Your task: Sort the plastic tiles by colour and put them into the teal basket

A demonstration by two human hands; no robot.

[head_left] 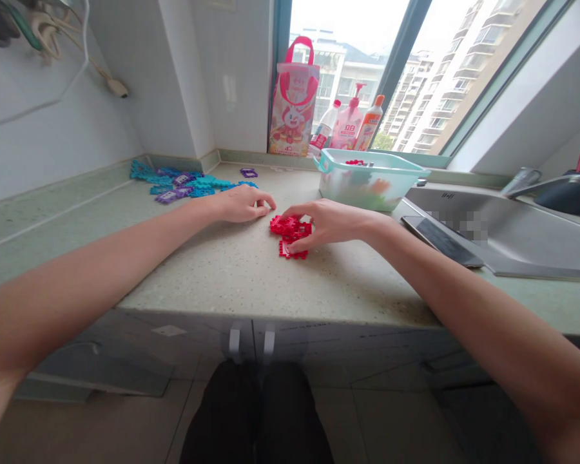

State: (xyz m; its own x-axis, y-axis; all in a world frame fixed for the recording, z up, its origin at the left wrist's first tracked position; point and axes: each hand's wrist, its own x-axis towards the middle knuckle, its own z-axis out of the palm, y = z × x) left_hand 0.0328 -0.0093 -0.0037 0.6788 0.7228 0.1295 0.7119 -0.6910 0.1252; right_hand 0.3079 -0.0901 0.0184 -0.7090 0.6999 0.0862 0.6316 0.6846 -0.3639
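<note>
Red plastic pieces [285, 227] lie in a small pile on the pale speckled countertop [212, 277]. My right hand [329, 223] is over the pile's right side, its thumb and fingers spread around the pieces and touching them. Just left of the pile, my left hand [245, 203] rests on the counter with its fingers bent and apart, holding nothing. Blue pieces [205, 183] and purple pieces [174, 193] are heaped behind my left wrist. One purple piece [249, 173] lies apart from them, toward the wall.
A translucent green tub [362, 183] with red pieces inside stands behind my right hand. A phone [439, 241] lies beside the steel sink [522, 235]. A pink bag [294, 109] and bottles [347, 125] stand by the window. A cable [84, 58] hangs at upper left.
</note>
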